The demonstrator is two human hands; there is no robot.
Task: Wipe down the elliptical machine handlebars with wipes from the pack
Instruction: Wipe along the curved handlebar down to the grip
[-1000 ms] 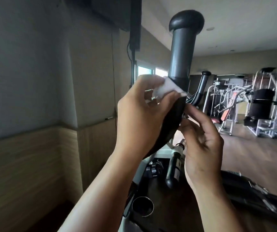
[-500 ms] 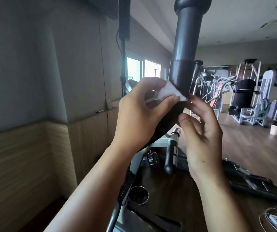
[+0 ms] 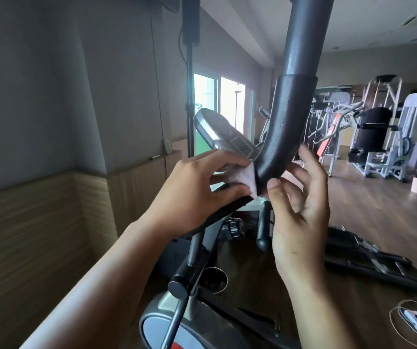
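Observation:
A thick dark elliptical handlebar (image 3: pixel 288 127) rises from lower left to the top of the view, bending at its foam-covered lower part. My left hand (image 3: pixel 197 192) pinches a white wipe (image 3: pixel 247 177) and presses it against the left side of the bend. My right hand (image 3: pixel 300 210) is on the other side of the bar, with loosely curled fingers and the thumb close to the wipe's lower edge. Whether it touches the bar or wipe I cannot tell. The wipe pack is not in view.
The machine's console (image 3: pixel 227 137) sits behind the bar. Below are a short fixed handle (image 3: pixel 262 230), a cup holder (image 3: pixel 215 279), the flywheel housing (image 3: pixel 167 331) and pedals (image 3: pixel 358 258). A wall stands close on the left. Weight machines (image 3: pixel 378 137) stand at the far right.
Both hands slid down the handlebar from the upper collar to the bend. The view dropped and turned, so the console now shows and the bar's top knob is out of frame.

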